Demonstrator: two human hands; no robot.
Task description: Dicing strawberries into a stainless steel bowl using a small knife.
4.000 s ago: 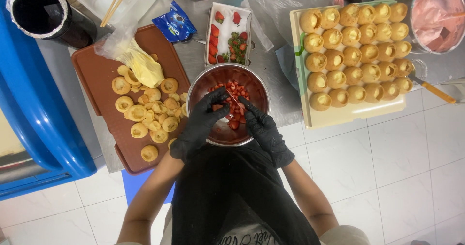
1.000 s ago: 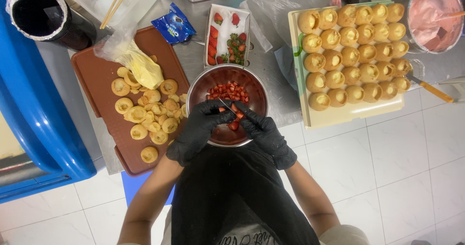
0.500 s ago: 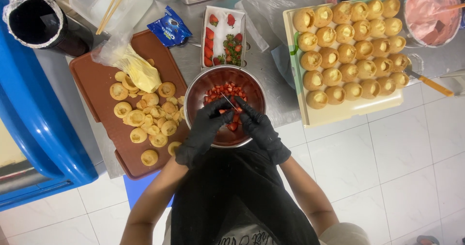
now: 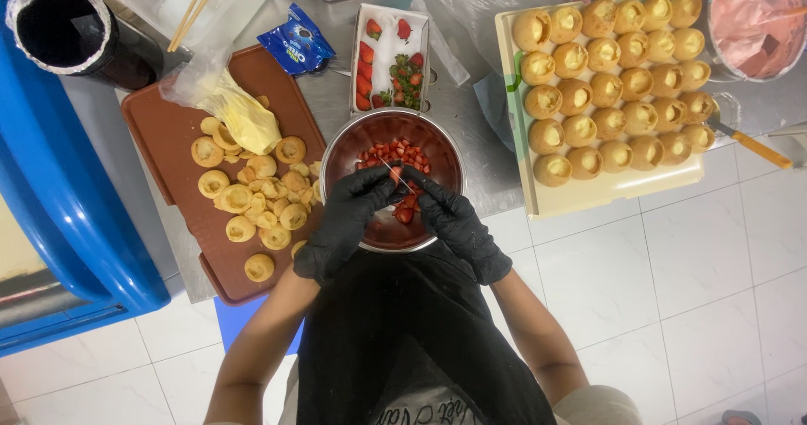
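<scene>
We are cutting strawberries over the bowl [image 4: 391, 131]: our left hand [image 4: 345, 223] pinches a small knife [image 4: 392, 174], our right hand's [image 4: 458, 223] fingers close on a berry [image 4: 409, 198]. Next, it seems, comes a careful slice clear of the fingertips.

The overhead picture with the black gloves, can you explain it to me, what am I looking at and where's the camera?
The camera sits on the person's head and looks straight down, so you see their own arms from above. There is no machine here: the left hand in a black glove and the right hand in a black glove work over a round metal bowl of chopped red strawberries. Between them they hold a thin knife and what seems to be a strawberry piece; the exact grip is hard to see. To the left lies a brown tray of small empty pastry shells, to the right a pale tray of filled pastry cups. Behind the bowl is a white punnet of whole strawberries.
</scene>
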